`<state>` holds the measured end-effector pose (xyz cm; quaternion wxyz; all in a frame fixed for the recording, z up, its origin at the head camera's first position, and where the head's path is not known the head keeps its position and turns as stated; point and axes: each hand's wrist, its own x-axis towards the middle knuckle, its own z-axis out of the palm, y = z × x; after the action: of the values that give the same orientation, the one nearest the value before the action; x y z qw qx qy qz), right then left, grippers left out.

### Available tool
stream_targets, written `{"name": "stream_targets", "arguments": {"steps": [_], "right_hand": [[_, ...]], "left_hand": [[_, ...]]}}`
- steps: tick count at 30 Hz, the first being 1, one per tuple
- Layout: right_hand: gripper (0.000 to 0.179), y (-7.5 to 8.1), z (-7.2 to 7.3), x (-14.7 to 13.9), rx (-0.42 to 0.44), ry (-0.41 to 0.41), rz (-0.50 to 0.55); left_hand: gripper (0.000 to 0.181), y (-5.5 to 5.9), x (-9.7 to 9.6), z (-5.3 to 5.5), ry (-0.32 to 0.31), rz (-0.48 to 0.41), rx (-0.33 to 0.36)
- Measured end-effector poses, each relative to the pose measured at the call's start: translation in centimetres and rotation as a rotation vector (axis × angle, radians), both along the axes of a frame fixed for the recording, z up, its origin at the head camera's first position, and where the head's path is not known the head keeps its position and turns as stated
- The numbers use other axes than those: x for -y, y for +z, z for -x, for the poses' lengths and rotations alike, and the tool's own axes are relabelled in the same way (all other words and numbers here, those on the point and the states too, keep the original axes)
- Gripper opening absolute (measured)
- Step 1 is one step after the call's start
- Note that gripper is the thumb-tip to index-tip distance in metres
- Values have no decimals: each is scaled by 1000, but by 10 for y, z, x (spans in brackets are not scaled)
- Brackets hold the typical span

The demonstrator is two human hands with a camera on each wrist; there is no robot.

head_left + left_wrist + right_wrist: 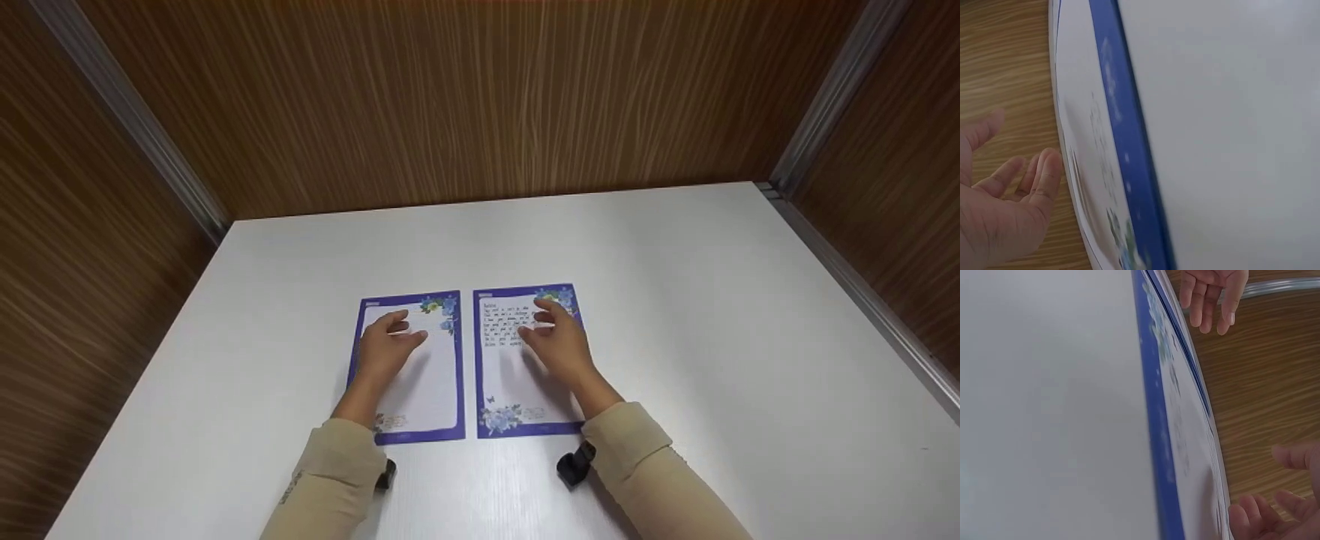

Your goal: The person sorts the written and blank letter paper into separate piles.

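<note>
Two sheets of stationery with blue-purple borders and printed flowers lie side by side in the head view. Over the left sheet, which shows no handwriting that I can make out, hovers my left hand, fingers loosely bent and thumb apart. Several lines of handwriting fill the top of the right sheet; my right hand is held above it in the same relaxed way. Neither hand holds anything. The left wrist view shows the left hand with a gap between thumb and fingers; the right wrist view shows both hands, the right hand nearer.
The sheets lie on a white table. Wood-grain panels enclose its back and sides, with metal strips at the corners. Black wrist devices sit below the cuffs of the beige sleeves.
</note>
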<state>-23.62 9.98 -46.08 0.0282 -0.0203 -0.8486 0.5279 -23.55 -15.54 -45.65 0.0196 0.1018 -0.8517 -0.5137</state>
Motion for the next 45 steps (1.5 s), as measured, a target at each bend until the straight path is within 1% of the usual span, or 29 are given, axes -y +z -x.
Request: {"name": "stream_targets", "arguments": {"steps": [7,11,18,23,30,36,41,45], "right_hand": [[56,-2,0,15,-8,35,16],[56,-3,0,22,-4,47,21],[55,-3,-2,36,3,75,11],[55,-3,-5,45,29,100,6],[55,-4,-8,57,35,140,1],[57,-3,-12,67,81,185,9],[58,-3,-13,74,100,200,4],[60,-3,-13,79,126,205,5]], "left_hand": [[58,0,21,-1,16,0,46],[58,1,31,-3,29,15,54],[59,1,46,-9,25,49,47],[59,0,58,-11,37,48,55],[60,1,72,-15,51,29,63],[61,2,82,-18,64,38,91],[61,3,87,-19,52,56,95],[62,3,90,-21,30,66,101]]}}
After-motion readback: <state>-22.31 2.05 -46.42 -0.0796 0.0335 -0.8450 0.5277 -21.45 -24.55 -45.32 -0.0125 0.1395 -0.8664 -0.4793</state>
